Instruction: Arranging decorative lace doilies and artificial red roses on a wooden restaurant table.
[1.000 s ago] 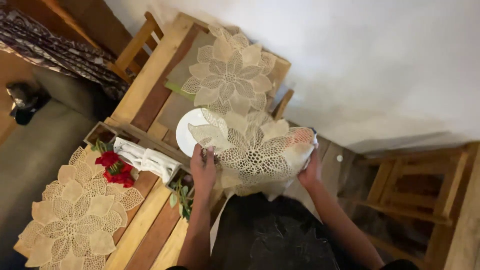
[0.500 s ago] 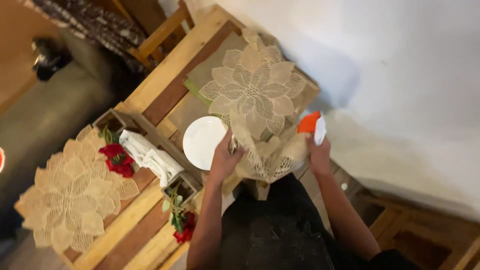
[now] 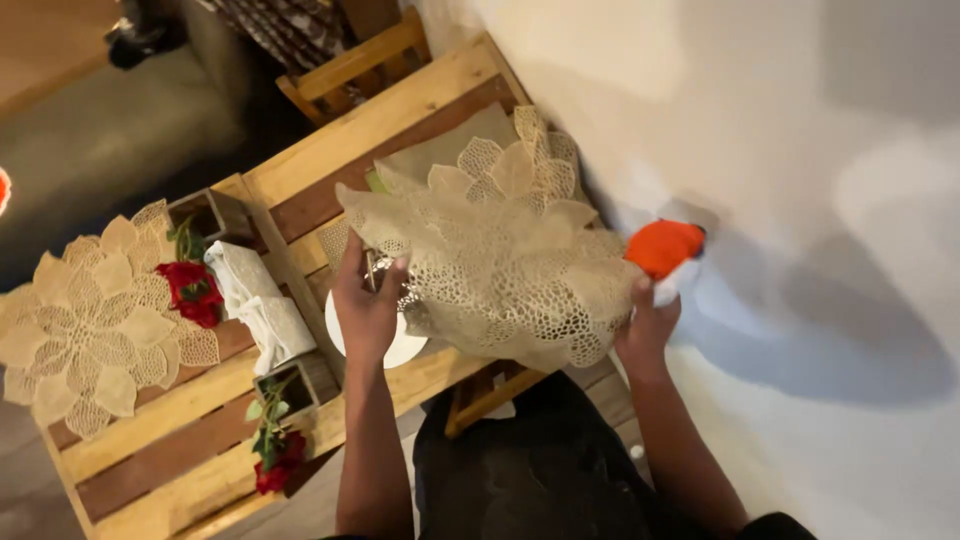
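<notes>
The beige lace mat (image 3: 500, 270) is hanging lifted between both hands, above the white plate (image 3: 395, 345). The left hand (image 3: 368, 305) is pinching its edge together with some cutlery (image 3: 372, 268); the right hand (image 3: 645, 325) is gripping the far edge beside an orange-capped bottle (image 3: 662, 247). The cutlery could slip onto the wooden worktop (image 3: 180, 440), or the lace could snag on it.
</notes>
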